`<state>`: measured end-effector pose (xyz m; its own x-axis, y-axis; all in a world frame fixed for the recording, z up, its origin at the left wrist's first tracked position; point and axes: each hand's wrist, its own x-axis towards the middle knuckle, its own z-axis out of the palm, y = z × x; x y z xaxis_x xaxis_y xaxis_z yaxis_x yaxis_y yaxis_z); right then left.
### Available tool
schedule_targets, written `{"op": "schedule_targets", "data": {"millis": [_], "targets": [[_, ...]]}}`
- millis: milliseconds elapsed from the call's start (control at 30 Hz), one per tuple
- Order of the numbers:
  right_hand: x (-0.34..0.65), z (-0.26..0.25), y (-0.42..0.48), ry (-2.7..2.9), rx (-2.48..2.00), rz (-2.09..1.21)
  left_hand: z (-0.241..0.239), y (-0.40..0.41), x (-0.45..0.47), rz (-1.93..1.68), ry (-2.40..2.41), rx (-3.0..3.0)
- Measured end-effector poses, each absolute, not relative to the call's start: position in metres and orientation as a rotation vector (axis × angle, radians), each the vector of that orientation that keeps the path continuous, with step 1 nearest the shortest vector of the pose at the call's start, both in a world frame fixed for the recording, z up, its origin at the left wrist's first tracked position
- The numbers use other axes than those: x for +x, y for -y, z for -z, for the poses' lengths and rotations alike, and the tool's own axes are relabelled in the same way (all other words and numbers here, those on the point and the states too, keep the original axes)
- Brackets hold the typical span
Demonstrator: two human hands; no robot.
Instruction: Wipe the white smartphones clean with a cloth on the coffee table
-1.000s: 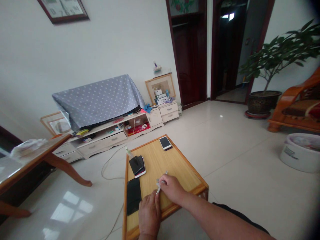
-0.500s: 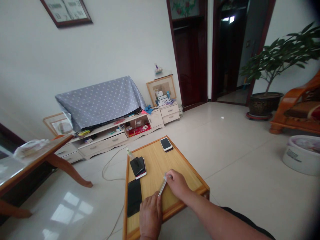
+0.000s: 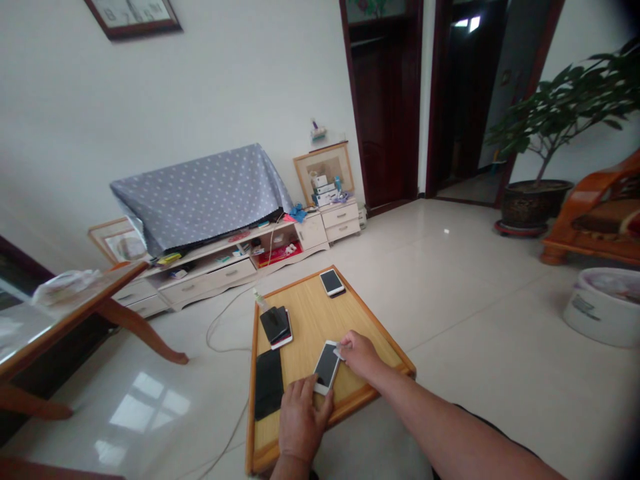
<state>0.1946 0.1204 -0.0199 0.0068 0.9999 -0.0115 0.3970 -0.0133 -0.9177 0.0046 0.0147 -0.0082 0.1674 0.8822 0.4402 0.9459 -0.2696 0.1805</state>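
Note:
A white-framed smartphone (image 3: 327,366) with a dark screen is held over the near part of the small wooden table (image 3: 315,310). My left hand (image 3: 302,416) grips its lower end, with fingers along the left edge and the thumb at the bottom right. Pinched in my right hand (image 3: 362,356) is a small whitish piece, perhaps a wipe or cloth (image 3: 339,352), touching the phone's upper right edge. Left of the phone lies a flat black case or pouch (image 3: 269,385). Beyond that is a stack of dark phones (image 3: 275,325).
More phones, a white one on top (image 3: 331,283), lie at the table's far corner. A small clear bottle (image 3: 260,300) stands at the left edge. A cable (image 3: 220,327) runs over the floor. To the left is a larger table (image 3: 95,303); a white bucket (image 3: 597,320) stands right.
The phone has turned from edge-on to show its dark screen upward. My right hand has stayed at its upper edge with the whitish piece, and my left thumb has shifted to the bottom corner.

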Motion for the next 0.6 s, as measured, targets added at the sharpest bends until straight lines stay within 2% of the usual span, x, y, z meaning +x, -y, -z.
{"op": "schedule_targets", "data": {"millis": [333, 600], "targets": [[0.198, 0.005, -0.119, 1.651, -1.495, -0.958, 0.005, -0.013, 0.006, 0.709, 1.872, -2.307], [0.186, -0.001, -0.109, 1.862, -1.493, -0.731, 0.004, -0.012, 0.006, 0.679, 1.937, -2.32]]}}
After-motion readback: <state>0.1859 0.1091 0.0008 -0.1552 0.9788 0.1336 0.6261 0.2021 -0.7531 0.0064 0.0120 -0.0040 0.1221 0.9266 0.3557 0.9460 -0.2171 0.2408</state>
